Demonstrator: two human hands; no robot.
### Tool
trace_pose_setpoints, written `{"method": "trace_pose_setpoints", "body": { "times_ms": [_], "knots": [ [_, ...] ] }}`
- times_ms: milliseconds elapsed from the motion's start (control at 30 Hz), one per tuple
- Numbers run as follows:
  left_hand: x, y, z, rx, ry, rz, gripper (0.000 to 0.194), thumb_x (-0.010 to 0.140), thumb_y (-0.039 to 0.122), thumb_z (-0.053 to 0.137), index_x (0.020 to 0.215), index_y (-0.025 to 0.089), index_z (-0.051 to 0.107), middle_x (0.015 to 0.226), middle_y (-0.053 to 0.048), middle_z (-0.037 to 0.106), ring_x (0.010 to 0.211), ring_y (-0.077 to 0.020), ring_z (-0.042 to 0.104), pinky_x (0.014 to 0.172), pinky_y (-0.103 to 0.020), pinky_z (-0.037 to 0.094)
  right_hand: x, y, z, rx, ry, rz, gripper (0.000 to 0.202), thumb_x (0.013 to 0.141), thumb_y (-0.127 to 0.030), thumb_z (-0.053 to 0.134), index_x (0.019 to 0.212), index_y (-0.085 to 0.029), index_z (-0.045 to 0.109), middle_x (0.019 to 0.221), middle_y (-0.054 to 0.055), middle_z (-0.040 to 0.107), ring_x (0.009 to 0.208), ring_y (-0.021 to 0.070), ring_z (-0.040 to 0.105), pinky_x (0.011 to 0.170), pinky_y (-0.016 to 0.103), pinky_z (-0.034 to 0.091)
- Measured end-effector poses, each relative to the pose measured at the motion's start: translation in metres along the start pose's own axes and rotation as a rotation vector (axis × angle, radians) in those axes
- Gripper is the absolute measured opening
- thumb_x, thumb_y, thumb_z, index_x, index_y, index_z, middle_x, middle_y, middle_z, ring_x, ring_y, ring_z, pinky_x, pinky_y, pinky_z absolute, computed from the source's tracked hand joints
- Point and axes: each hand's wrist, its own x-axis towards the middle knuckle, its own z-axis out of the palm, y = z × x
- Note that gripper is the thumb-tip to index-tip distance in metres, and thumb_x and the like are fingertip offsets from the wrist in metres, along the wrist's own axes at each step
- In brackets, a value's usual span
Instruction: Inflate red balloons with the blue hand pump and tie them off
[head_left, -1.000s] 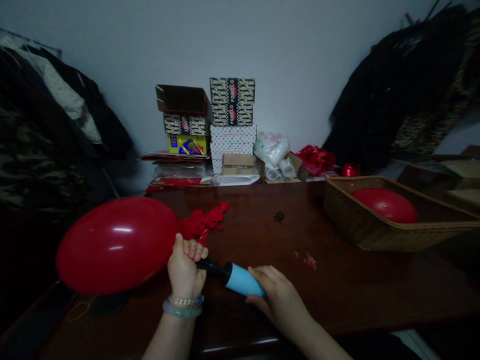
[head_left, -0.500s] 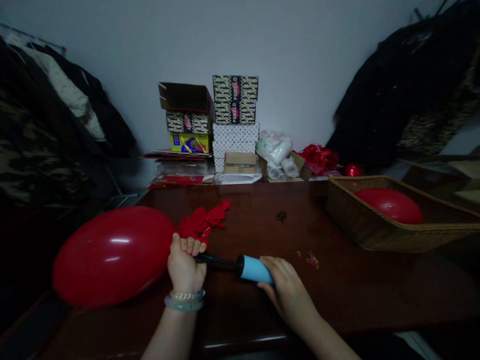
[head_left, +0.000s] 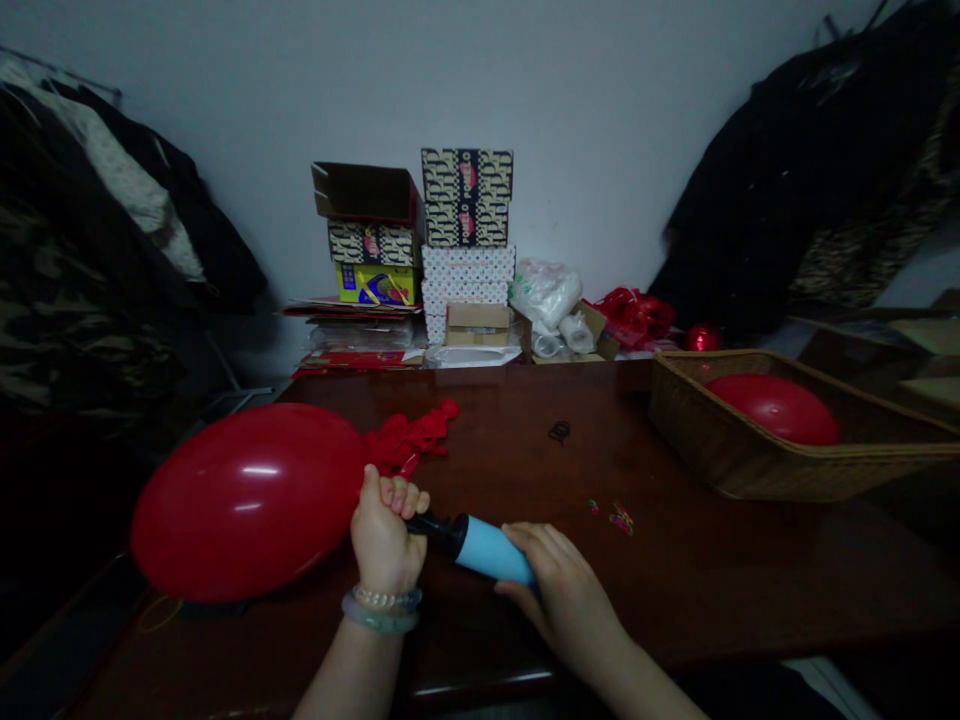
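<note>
"What has just been altered?"

"The blue barrel of the pump (head_left: 495,553) has been pushed towards the left hand (head_left: 386,530); the thin black shaft, bared half a second ago, is now mostly covered; a stroke seems to have been made, so air is presumably being driven into the red balloon (head_left: 247,505)."

"Can any swelling be seen?"

"None for certain; the balloon has merely been carried slightly rightward."

"How are things gripped?"

"The pump's black end is enclosed by the left fist, by which the balloon's neck is hidden; the barrel's far end is wrapped by the curled right hand (head_left: 561,582)."

"And the balloon?"

"It is held left of that fist; whether the table (head_left: 502,460) is touched cannot be told."
</note>
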Motion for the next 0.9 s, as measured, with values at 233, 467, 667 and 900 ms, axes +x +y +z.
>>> {"method": "trace_pose_setpoints", "body": {
  "times_ms": [233,467,667,900],
  "knots": [
    [0.016,0.028,-0.009,-0.069,0.080,0.048,0.041,0.085,0.023,0.055,0.056,0.019,0.026,0.042,0.008,0.025,0.035,-0.0057,0.024,0.039,-0.021,0.026,-0.001,0.021,-0.013,-0.039,-0.026,-0.022,0.046,0.086,-0.035,0.063,0.127,-0.019,0.051,0.120,0.012,0.063,0.109,0.0267,0.059,0.094,0.045,0.049],
    [0.016,0.027,-0.007,-0.062,0.087,0.070,0.042,0.086,0.029,0.056,0.057,0.019,0.027,0.044,0.009,0.026,0.036,-0.0053,0.025,0.039,-0.020,0.026,-0.003,0.021,-0.013,-0.059,-0.004,-0.044,0.043,0.088,-0.036,0.060,0.126,-0.017,0.052,0.118,0.013,0.063,0.106,0.0263,0.060,0.091,0.045,0.050],
    [0.009,0.014,-0.005,-0.015,0.067,0.048,0.046,0.084,0.036,0.061,0.058,0.019,0.028,0.045,0.009,0.026,0.037,-0.0057,0.025,0.040,-0.021,0.028,-0.002,0.013,-0.009,-0.067,0.029,-0.054,0.042,0.088,-0.035,0.059,0.125,-0.017,0.052,0.117,0.014,0.063,0.105,0.0274,0.060,0.090,0.046,0.050],
    [-0.006,-0.011,-0.001,0.007,0.009,0.008,0.044,0.086,0.035,0.058,0.057,0.019,0.029,0.046,0.008,0.027,0.039,-0.0065,0.025,0.042,-0.022,0.030,-0.003,0.002,0.002,-0.070,0.043,-0.006,0.042,0.088,-0.033,0.060,0.125,-0.016,0.051,0.117,0.014,0.063,0.103,0.0281,0.060,0.088,0.046,0.049]
  ]
}}
